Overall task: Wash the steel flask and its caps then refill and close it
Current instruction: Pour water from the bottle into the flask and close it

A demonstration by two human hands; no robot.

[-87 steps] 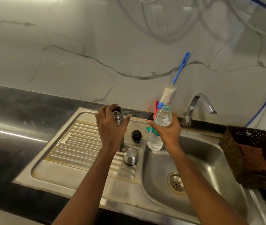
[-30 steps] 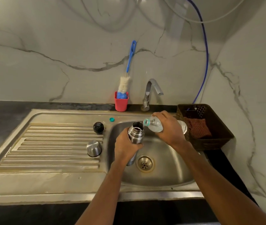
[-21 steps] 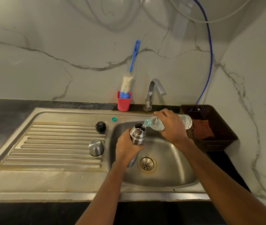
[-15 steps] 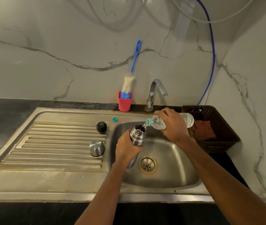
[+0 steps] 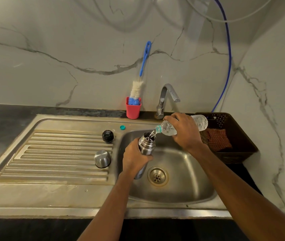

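the left hand [image 5: 134,158] wraps around the open cylindrical steel flask [image 5: 146,145], upright over the steel sink basin [image 5: 181,186]. the right hand [image 5: 185,131] grips a tipped clear plastic water bottle [image 5: 168,126], pouring water into the flask's mouth. a domed steel cap [image 5: 102,158] and a round black inner cap [image 5: 108,136] sit on the ribbed drainboard [image 5: 51,153].

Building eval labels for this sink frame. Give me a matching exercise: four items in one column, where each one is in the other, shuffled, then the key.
Items
1. steel flask
2. plastic water bottle
3. bottle brush
4. steel cup cap

Places
A. stands in the red cup
B. gripped by the left hand over the sink basin
C. rests on the ribbed drainboard
D. tilted in the right hand, pouring water

Pairs: 1-B, 2-D, 3-A, 4-C
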